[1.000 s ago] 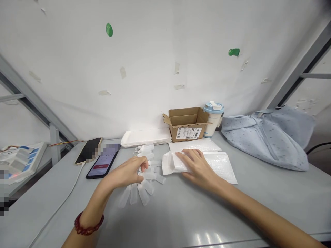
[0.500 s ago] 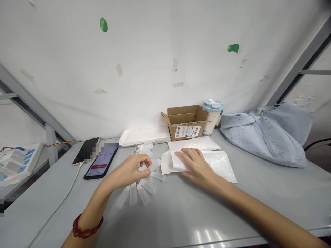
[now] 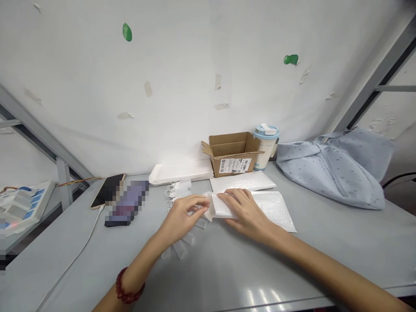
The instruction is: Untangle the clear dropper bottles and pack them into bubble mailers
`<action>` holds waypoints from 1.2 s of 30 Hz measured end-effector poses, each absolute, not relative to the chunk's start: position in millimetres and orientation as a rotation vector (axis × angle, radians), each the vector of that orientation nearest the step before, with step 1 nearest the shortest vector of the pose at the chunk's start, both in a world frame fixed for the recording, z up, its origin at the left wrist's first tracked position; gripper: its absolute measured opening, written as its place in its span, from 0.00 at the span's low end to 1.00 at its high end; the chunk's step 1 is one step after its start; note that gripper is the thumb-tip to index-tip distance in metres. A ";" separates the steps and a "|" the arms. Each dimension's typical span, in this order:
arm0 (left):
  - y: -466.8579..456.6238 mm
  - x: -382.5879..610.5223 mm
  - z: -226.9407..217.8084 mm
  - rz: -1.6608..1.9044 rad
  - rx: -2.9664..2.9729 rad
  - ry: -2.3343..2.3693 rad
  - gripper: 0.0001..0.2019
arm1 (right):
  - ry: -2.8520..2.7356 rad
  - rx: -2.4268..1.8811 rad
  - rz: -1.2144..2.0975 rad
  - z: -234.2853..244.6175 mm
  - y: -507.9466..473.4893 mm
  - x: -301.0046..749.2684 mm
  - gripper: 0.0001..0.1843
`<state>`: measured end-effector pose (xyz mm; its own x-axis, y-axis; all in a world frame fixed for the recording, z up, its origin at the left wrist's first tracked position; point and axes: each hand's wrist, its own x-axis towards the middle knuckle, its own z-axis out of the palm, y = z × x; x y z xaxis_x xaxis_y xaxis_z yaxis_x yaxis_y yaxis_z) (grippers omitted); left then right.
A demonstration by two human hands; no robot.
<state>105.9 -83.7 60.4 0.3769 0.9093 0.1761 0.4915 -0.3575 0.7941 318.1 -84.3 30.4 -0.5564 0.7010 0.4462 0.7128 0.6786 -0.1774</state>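
My right hand (image 3: 245,212) grips a white bubble mailer (image 3: 276,210) on the table, fingers on top and thumb at the near edge. The mailer's open end and flap point left. There, my left hand (image 3: 186,216) is closed in a pinch with its fingertips at the mouth. What it pinches is hidden by the fingers and the flap. Below and behind the left hand, several translucent plastic tags (image 3: 180,250) with thin loops lie fanned out, some covered by the hand. Another flat bubble mailer (image 3: 247,182) lies just behind the held one.
At the wall stand a stack of white envelopes (image 3: 182,172), an open cardboard box (image 3: 235,162) and a lidded cup (image 3: 265,149). A pale blue cloth bag (image 3: 331,173) lies right. Two phones lie left, one phone (image 3: 108,190) with a white cable (image 3: 78,255); a power strip (image 3: 29,208) is farther left.
My left hand has moved right, to the mailer's mouth. The translucent tag it was pinching is out of sight now. My right hand stays on the mailer.
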 end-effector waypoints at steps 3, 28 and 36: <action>-78.8 92.3 69.4 0.894 1.839 1.292 0.11 | -2.386 -1.106 -0.039 30.8 -82.8 320.2 0.30; -68.3 36.5 95.5 0.410 2.106 1.496 0.11 | -2.403 -1.155 -0.056 27.9 -79.0 322.5 0.29; -72.1 56.4 93.6 0.612 1.877 1.388 0.11 | -2.418 -1.174 -0.048 29.0 -79.9 320.8 0.28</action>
